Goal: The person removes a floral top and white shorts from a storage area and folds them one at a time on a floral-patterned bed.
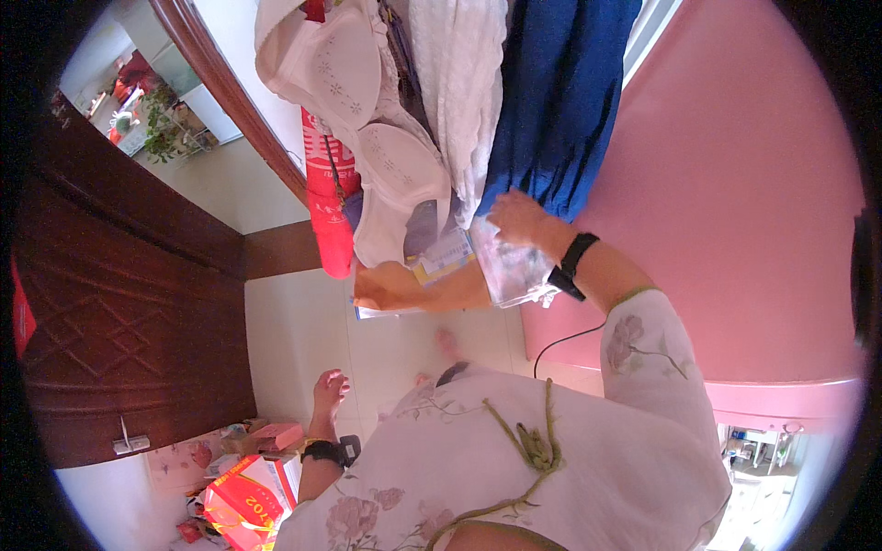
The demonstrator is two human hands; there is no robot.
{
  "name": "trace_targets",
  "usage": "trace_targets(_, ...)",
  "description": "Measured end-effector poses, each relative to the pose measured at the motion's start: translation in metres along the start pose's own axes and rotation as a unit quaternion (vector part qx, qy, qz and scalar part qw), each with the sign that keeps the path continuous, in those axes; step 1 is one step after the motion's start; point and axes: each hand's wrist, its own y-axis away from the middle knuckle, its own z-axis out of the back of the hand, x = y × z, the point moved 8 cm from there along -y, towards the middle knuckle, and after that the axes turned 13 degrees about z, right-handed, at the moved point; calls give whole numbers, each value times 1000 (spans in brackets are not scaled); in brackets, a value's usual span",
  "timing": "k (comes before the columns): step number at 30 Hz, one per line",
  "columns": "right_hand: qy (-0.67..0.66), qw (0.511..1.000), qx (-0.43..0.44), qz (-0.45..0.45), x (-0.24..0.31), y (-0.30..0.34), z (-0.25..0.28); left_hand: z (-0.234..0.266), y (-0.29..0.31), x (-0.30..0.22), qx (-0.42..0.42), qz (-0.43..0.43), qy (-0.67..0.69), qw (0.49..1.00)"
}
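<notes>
As the view looks straight down the wearer's front, a white floral top (606,450) with a knotted green cord (542,450) fills the lower middle. Lower left, the left hand (332,389) hangs free above the pale tiled floor (299,317), its grip loosely apart with the fingers half curled; a black band (323,451) circles its wrist.

Farther forward, the right hand (519,219), with a black strap (576,264) on its wrist, reaches to the lower edge of a hanging blue cloth (562,101). Its fingers are bent there, just above a glossy clear plastic packet (514,268) — whether the grip is clamped on the cloth, the packet or both, I cannot tell. The packet sits below the cloth, to the right of an orange piece (400,286) and a blue-and-yellow package (447,261).

Left of the blue cloth hang a white textured cloth (464,87) and a pale bra (342,69), with red cylindrical packages (329,193) beside them. A smooth pink surface (735,193) spreads along the right; a dark brown door (129,275) stands at left. Farthest off — upper left, past a wooden frame (234,83) — is a leafy plant (163,129).
</notes>
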Motion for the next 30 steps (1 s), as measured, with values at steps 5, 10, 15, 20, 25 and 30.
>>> trace_targets(5,-226,971,54,-53,80,29,-55,-1,5,8,1,9,-31,999)
trace_targets(10,-290,947,118,-71,133,99,-221,-7,-9,29,24,41,-46,998)
trace_targets(15,-411,873,82,-249,130,127,-235,-16,-8,25,43,42,-88,994)
trace_targets(20,-469,810,-35,-350,107,140,-234,-34,-5,3,49,26,-133,990)
trace_targets(25,-528,674,-94,-507,87,146,-314,-59,5,-26,64,30,-170,983)
trace_targets(30,-698,267,-385,-542,71,132,-276,-87,-5,-48,98,45,-206,973)
